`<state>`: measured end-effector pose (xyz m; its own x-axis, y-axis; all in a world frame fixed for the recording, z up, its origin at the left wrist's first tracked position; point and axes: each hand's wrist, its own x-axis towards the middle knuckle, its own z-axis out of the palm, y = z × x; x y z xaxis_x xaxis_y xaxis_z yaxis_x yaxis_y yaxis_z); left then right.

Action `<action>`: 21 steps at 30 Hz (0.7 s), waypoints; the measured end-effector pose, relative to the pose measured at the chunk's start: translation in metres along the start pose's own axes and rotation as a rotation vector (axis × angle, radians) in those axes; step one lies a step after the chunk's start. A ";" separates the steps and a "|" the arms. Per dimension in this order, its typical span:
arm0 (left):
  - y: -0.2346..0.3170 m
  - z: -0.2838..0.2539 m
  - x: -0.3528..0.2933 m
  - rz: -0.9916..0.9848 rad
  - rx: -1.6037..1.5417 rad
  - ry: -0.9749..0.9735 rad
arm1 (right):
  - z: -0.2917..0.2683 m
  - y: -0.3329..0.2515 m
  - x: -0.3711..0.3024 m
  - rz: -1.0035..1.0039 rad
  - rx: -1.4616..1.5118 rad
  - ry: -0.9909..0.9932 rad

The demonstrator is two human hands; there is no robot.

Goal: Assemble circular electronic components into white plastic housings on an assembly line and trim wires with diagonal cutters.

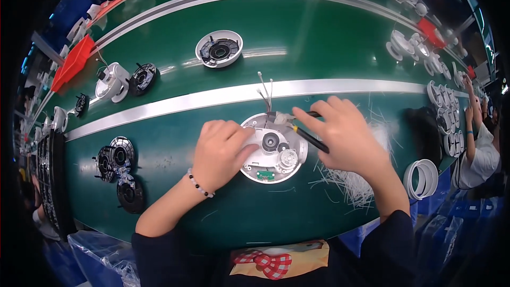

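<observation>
A round white plastic housing lies in front of me on the green bench. Inside it sit a dark round hub, a silver motor and a small green circuit board. Several thin cables rise from its far edge. My left hand grips the housing's left rim, thumb over the inside. In my right hand are hand cutters with black and yellow handles. Their jaws are at the far edge, close to the cable base; what lies between them is too small to tell.
Cut white plastic strips are heaped on the right. Black round parts lie on the left. Beyond the metal strip stands a white bowl-shaped unit. White rings are at the right edge, where another person works.
</observation>
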<state>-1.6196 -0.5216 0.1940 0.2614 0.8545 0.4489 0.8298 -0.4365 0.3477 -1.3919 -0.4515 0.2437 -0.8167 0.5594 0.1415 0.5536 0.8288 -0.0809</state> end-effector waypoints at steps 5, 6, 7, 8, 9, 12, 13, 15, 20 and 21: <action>-0.013 0.007 0.002 0.053 0.068 0.105 | 0.004 -0.006 0.012 -0.022 -0.023 -0.092; -0.014 0.008 0.003 0.060 0.067 0.142 | 0.004 -0.006 0.013 -0.036 -0.022 -0.100; -0.015 0.008 0.004 0.061 0.065 0.141 | 0.004 -0.006 0.015 -0.034 -0.022 -0.100; -0.015 0.009 0.006 0.066 0.060 0.156 | 0.004 -0.005 0.017 -0.055 -0.044 -0.103; -0.016 0.009 0.007 0.071 0.055 0.170 | 0.004 -0.005 0.019 -0.076 -0.065 -0.106; -0.015 0.012 0.013 0.067 0.013 0.183 | 0.006 -0.002 0.028 -0.138 -0.111 -0.092; -0.015 0.012 0.015 0.071 0.013 0.185 | 0.007 0.000 0.030 -0.136 -0.114 -0.090; -0.014 0.013 0.020 0.047 0.015 0.201 | 0.007 0.005 0.030 -0.117 -0.096 -0.159; -0.025 0.001 0.021 -0.073 -0.081 0.330 | -0.008 0.024 0.006 -0.041 0.048 0.082; -0.028 -0.003 0.026 -0.093 -0.104 0.387 | -0.013 0.031 -0.001 -0.029 0.106 0.177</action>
<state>-1.6376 -0.4880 0.1981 -0.0335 0.7310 0.6816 0.7815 -0.4059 0.4737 -1.3712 -0.4265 0.2541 -0.7858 0.5318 0.3159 0.5022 0.8467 -0.1759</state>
